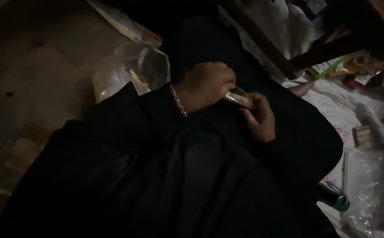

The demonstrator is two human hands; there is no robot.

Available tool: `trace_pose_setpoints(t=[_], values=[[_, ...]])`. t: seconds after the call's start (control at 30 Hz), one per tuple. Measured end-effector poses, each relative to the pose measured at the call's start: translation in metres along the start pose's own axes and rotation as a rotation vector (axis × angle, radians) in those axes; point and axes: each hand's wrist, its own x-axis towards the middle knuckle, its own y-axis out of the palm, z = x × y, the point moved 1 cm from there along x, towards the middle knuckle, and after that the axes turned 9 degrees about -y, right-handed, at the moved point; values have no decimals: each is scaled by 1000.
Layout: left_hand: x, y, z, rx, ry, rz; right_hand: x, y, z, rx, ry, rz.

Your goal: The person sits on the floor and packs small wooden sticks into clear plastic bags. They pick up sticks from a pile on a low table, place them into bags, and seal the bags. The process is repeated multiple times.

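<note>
Both my hands meet over my lap, which is covered in black cloth (179, 176). My left hand (207, 83) is closed around one end of a small clear plastic packet (238, 97) with pale sticks inside. My right hand (260, 117) pinches the packet's other end from below. A thin pink bracelet (179, 101) circles my left wrist. The scene is very dim and the packet's contents are hard to make out.
A crumpled clear plastic bag (134, 70) lies on the floor at the upper left. White sacking (333, 110) spreads to the right, with a bundle of pale sticks (362, 135), a green bottle (335, 199), small boxes (328, 66) and a tape roll (360, 58). Dark wooden furniture legs (319, 50) cross the top right.
</note>
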Motion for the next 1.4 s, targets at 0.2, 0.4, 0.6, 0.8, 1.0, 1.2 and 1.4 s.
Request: trace_pose_setpoints(t=[0.2,0.4,0.6,0.8,1.0,1.2,1.4], values=[[-14,-38,21,52,-21,-90,28,18,32,-81,-12,79],[-33,-63,23,242,260,-186,38,34,49,-122,61,116],[-49,-53,13,497,315,-213,33,44,57,-85,-24,115],[-56,-54,10,450,446,-391,25,46,57,-47,-7,67],[-53,-42,-3,458,502,-326,23,43,57,-52,-14,69],[-46,-33,-17,321,481,-75,13,34,61,-200,-249,-5],[-37,-36,-47,269,337,263,-17,13,66,-303,-171,-74]])
